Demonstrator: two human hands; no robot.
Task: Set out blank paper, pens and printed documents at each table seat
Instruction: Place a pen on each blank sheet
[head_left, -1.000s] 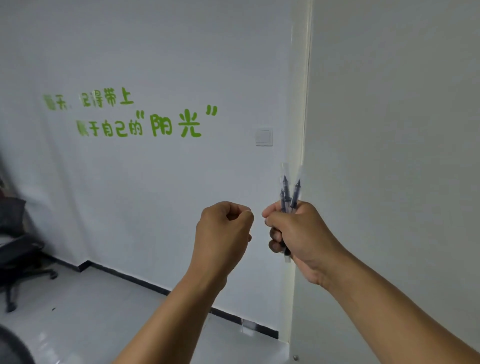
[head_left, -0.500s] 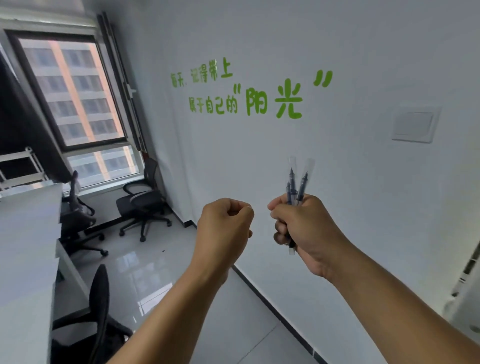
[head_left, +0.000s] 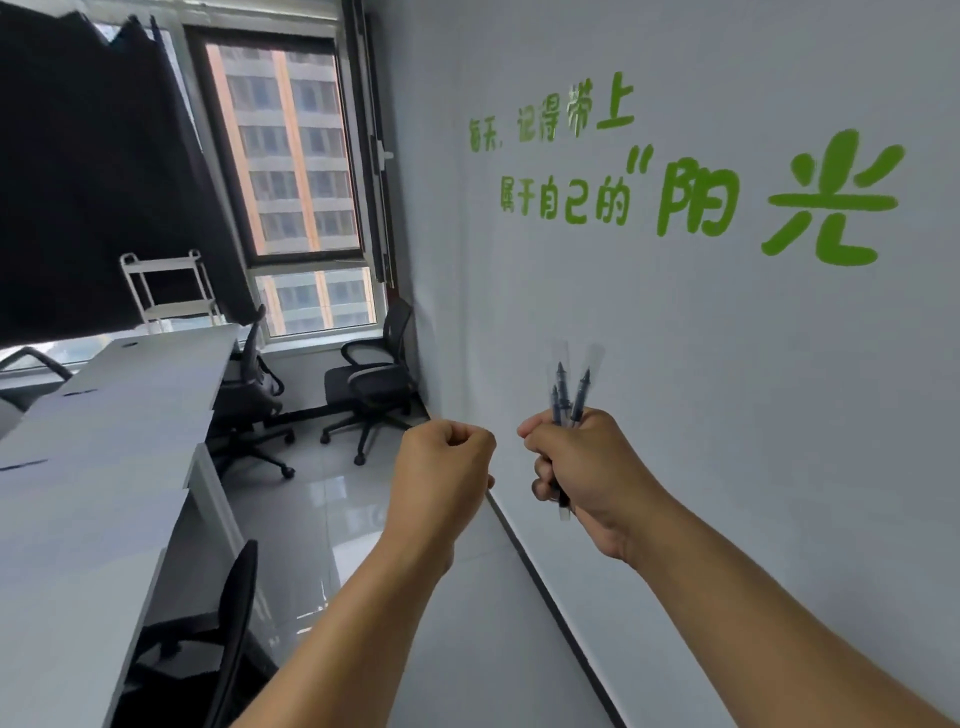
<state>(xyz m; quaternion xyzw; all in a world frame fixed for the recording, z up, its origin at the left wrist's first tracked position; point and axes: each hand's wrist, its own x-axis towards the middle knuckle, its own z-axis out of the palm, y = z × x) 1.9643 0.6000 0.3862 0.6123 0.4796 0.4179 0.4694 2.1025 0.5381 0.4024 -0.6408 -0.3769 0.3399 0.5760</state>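
My right hand (head_left: 587, 467) grips a small bunch of dark pens (head_left: 566, 395) with clear caps, their tips pointing up above my fist and their ends poking out below it. Just left of it, my left hand (head_left: 441, 478) is curled into a fist and holds nothing that I can see. Both hands are raised in front of me, close to the white wall. A long row of white tables (head_left: 104, 431) runs along the left, with white sheets of paper (head_left: 31, 447) lying on it, each beside a thin dark pen.
Black office chairs stand by the tables: one (head_left: 254, 395) mid-left, one (head_left: 374, 379) near the window corner, one (head_left: 223, 649) close at the bottom left. A white trolley (head_left: 166, 286) and a dark curtain (head_left: 93, 182) are at the back left. The tiled floor (head_left: 332, 519) lies between tables and wall.
My view has swung left, from the wall and door frame to the window, chairs and tables. Both hands keep their pose, with the pens still in my right.
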